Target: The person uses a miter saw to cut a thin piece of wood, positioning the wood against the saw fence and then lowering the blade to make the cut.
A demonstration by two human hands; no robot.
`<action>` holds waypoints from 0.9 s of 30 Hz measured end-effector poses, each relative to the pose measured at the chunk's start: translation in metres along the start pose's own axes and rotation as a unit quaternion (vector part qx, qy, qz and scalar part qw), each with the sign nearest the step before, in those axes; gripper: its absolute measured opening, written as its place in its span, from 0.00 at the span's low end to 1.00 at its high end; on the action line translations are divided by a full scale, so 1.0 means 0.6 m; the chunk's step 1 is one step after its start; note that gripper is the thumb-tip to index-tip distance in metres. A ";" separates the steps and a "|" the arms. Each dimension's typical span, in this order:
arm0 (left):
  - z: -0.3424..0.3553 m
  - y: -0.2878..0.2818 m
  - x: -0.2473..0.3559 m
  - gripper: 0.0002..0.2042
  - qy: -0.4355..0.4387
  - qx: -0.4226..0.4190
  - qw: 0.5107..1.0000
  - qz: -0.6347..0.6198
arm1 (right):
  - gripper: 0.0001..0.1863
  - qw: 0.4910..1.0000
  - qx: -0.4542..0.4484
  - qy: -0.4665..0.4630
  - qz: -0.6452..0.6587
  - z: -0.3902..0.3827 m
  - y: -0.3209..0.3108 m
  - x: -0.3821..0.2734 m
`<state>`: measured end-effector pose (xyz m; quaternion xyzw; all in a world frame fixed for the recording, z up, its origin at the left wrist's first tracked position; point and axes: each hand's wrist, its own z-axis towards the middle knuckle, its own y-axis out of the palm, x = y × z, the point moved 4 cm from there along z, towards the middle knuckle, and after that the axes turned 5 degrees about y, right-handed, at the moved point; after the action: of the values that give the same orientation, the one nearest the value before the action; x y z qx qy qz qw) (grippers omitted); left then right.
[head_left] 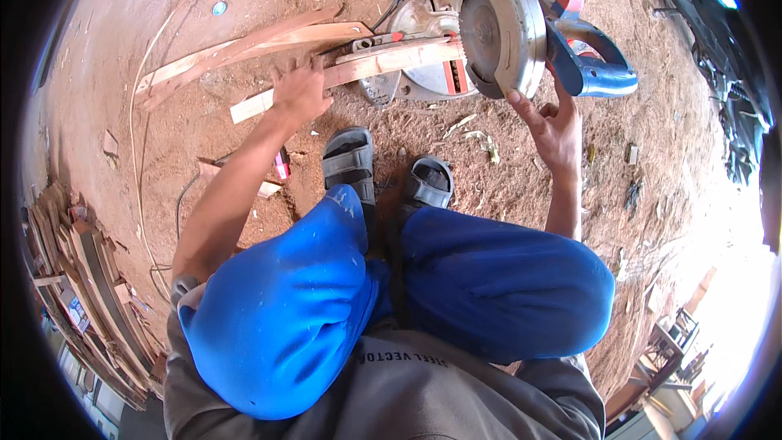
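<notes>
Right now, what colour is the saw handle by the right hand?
The saw handle is mostly blue, clearest in the head view.

From where I stand, the crouching person's left hand (300, 94) lies spread across a pale wooden strip (366, 70) reaching onto the circular saw's (525, 41) base; the right hand (555, 126) has its thumb by the blade guard. Sandals (349, 161) rest on dusty ground (489, 175), boards (244, 47) lying beyond.

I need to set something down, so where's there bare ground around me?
Mostly bare ground lies left of the yellow cord, beyond the wood stack, and between the saw and the dark things. It's crowded at the saw: the right hand at its edge, boards on its left, the left hand on a strip.
</notes>
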<state>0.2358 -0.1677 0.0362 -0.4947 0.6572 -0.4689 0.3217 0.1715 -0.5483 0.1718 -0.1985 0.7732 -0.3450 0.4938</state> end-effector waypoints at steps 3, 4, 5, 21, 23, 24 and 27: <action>-0.019 -0.020 0.013 0.36 0.007 0.062 0.998 -0.022 | 0.51 1.000 -0.012 0.009 -0.019 0.004 0.002 0.004; -0.030 -0.035 0.034 0.35 0.026 0.091 0.995 -0.005 | 0.51 1.000 -0.009 0.008 -0.020 0.005 0.001 0.006; -0.036 -0.029 0.050 0.33 0.062 0.103 0.991 -0.066 | 0.50 1.000 -0.005 0.006 -0.021 0.006 0.000 0.007; -0.138 0.155 0.155 0.14 0.092 -0.295 0.764 -0.566 | 0.53 0.999 -0.028 -0.005 0.017 -0.001 0.003 0.006; -0.135 0.161 0.157 0.14 0.122 -0.288 0.781 -0.541 | 0.54 0.999 -0.030 -0.003 0.021 0.000 0.004 0.009; -0.135 0.163 0.159 0.14 0.137 -0.285 0.788 -0.528 | 0.54 0.999 -0.028 -0.006 0.018 0.000 0.006 0.013; -0.132 0.159 0.160 0.14 0.117 -0.294 0.781 -0.539 | 0.52 0.999 -0.006 -0.022 0.025 0.002 0.006 0.018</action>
<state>0.1034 -0.2289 -0.0210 -0.7800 0.4220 -0.4039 -0.2242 0.1678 -0.5533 0.1624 -0.1894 0.7690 -0.3237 0.5176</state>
